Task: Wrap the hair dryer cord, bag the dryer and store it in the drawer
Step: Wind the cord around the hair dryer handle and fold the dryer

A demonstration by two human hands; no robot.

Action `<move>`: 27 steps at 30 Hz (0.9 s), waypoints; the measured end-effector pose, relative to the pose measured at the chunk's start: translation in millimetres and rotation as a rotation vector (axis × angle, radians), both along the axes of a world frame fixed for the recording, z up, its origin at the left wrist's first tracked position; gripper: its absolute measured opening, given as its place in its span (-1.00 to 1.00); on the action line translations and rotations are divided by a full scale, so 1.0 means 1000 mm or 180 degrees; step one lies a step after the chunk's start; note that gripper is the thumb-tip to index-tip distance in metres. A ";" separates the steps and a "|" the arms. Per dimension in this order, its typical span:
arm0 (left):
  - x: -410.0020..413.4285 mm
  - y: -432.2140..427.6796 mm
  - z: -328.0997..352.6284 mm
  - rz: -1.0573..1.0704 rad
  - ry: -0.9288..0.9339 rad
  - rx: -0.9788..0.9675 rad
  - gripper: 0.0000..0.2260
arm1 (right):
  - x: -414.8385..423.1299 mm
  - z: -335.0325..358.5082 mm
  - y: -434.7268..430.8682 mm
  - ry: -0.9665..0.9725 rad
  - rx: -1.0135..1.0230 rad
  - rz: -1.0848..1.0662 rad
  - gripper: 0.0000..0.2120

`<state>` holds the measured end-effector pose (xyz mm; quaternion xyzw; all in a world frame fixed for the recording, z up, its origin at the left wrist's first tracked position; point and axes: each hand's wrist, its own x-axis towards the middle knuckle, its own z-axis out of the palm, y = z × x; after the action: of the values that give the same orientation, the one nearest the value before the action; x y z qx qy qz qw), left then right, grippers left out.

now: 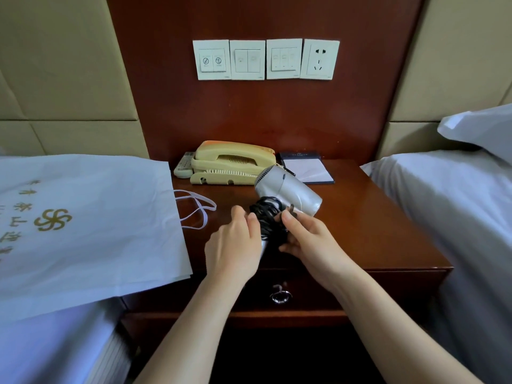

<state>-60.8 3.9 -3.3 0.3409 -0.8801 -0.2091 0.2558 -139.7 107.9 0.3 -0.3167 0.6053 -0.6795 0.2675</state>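
Observation:
A silver hair dryer (288, 189) is held above the wooden nightstand (374, 217), barrel pointing away. Its black cord (267, 217) is coiled in many loops around the handle. My left hand (235, 245) grips the handle from the left, fingers curled over the coil. My right hand (307, 236) pinches the cord's end near the plug against the coil. A white bag (83, 217) with gold lettering lies flat on the left bed, its loop handles (196, 209) on the nightstand. Below my hands, the drawer (388, 286) is closed, its ring pull (280, 296) in view.
A cream telephone (232, 164) and a remote (184, 164) stand at the back of the nightstand, next to a notepad (310, 169). Wall switches and a socket (320, 59) are above. A bed with a pillow (482, 128) lies on the right.

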 end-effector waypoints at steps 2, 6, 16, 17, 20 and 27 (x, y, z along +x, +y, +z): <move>-0.002 0.002 -0.003 0.0104 0.0035 -0.0430 -0.73 | -0.001 0.001 0.000 -0.0044 -0.0023 0.0039 -0.80; -0.003 -0.003 -0.006 0.0104 0.0349 -0.0687 -0.78 | 0.000 0.000 -0.001 -0.0108 -0.0086 0.0069 -0.80; -0.003 0.000 0.009 -0.0288 0.0607 -0.0586 -0.86 | 0.005 -0.006 -0.009 -0.0480 -0.0261 -0.0179 -0.77; -0.004 0.003 0.008 -0.0208 0.0680 -0.0378 -0.84 | 0.005 -0.006 -0.010 -0.0510 -0.0246 -0.0152 -0.77; -0.007 0.004 0.008 0.0050 0.0645 -0.0038 -0.81 | 0.005 -0.009 -0.012 -0.0539 -0.0240 -0.0027 -0.75; -0.009 -0.008 0.012 -0.0074 0.0633 0.0844 -0.83 | 0.002 -0.012 -0.008 -0.0160 -0.0171 0.0284 -0.73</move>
<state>-69.4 -4.1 8.2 0.3391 -0.8190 -0.3592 0.2920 -137.5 100.0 -12.1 -0.3332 0.5653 -0.6907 0.3040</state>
